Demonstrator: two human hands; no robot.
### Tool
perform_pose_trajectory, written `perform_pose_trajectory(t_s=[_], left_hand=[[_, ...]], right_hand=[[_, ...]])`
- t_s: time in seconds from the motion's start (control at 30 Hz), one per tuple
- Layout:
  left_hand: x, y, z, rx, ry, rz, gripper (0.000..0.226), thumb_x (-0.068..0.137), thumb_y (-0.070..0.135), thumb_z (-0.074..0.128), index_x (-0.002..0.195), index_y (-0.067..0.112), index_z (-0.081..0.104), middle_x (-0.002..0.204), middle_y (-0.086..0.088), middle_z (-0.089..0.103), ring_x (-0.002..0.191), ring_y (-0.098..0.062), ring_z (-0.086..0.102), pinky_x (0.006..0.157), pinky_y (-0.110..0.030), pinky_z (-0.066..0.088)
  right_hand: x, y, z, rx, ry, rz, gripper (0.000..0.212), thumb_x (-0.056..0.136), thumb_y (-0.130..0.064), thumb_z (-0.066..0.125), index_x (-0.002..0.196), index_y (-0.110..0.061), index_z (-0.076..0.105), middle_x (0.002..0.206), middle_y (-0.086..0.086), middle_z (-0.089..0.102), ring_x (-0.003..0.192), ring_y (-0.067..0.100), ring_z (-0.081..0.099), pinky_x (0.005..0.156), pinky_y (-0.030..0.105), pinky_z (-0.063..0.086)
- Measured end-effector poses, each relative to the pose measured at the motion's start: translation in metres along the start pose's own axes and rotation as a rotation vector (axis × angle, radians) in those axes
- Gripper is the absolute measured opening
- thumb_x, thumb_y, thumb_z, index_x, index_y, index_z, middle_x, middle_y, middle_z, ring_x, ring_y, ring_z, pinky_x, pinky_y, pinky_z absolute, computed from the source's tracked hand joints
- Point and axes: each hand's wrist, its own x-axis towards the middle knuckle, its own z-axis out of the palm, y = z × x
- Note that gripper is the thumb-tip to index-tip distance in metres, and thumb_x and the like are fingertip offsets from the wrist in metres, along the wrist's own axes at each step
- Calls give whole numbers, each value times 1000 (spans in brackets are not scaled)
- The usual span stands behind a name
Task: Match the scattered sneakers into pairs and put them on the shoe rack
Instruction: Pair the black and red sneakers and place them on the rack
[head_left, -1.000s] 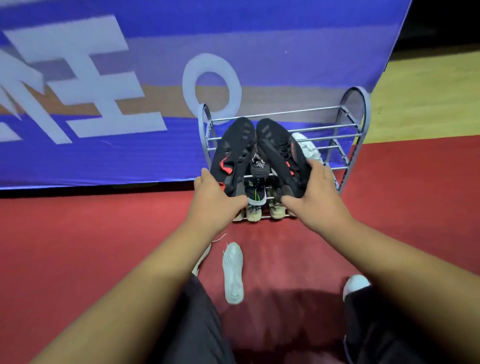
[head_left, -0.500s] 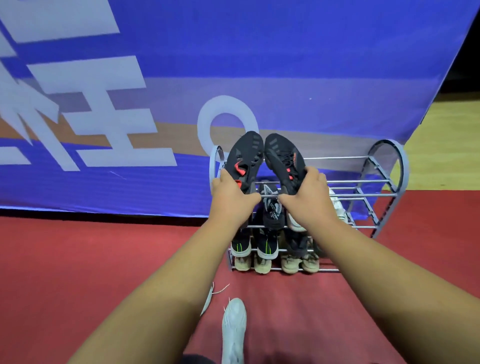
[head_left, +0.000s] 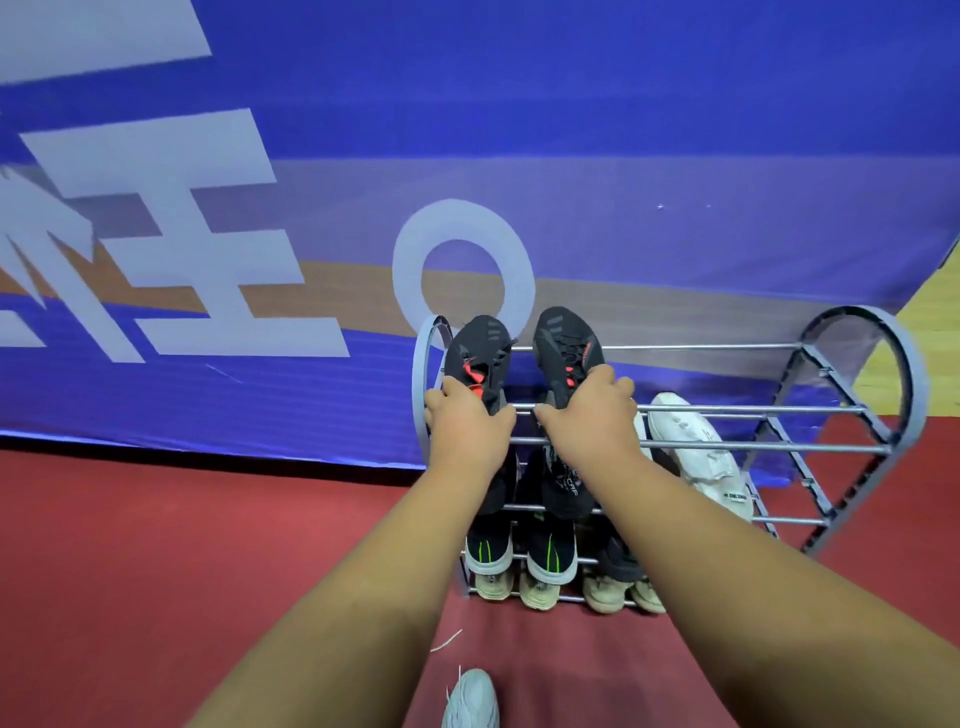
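A grey metal shoe rack stands against the blue banner. On its top tier at the left lie two black sneakers with red accents, toes pointing away. My left hand grips the heel of the left black sneaker. My right hand grips the heel of the right black sneaker. A white sneaker lies on the second tier to the right. Black sneakers with green stripes and beige sneakers fill the lower tiers. One pale grey sneaker lies on the floor near me.
A large blue banner with white lettering hangs right behind the rack. The floor is red carpet, with yellow flooring beyond the rack's right end. The right part of the rack's top tier holds nothing.
Both hands have carried the black pair up and forward onto the top tier. The view has moved closer to the rack.
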Motion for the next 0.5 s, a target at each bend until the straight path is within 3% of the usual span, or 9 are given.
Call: perform_pose_trajectory(t_s=[0.07,0.27,0.4,0.5], left_hand=[[3,-8,3,26,13,39,69,86,55,74,128,8,46,127,-11,45,104,-30,57,85,-47,59],[7,-25,2,19,-45,126,96,73,65,79,143,12,41,134,-7,41,117,-30,56,92,-48,58],[4,-27,0,22,-54,147,80,73,53,83,133,17,44,131,-4,42,115,-27,56,91,-41,56],[1,-32,0,6,-49,153,80,79,50,82,140,14,45,142,-4,41,125,-25,53,96,-40,53]], right_hand=[[0,0,7,-6,-7,15,73,84,-41,81,134,-4,43,135,19,44,124,41,47,96,46,46],[5,0,2,21,-72,19,77,81,-44,83,134,-5,44,134,20,49,125,40,51,98,44,47],[5,-5,-2,29,-83,13,75,81,-42,83,134,-4,45,130,19,53,118,40,58,91,42,52],[3,-5,-4,49,-84,20,72,79,-40,81,131,-5,47,126,17,57,113,38,61,83,39,51]])
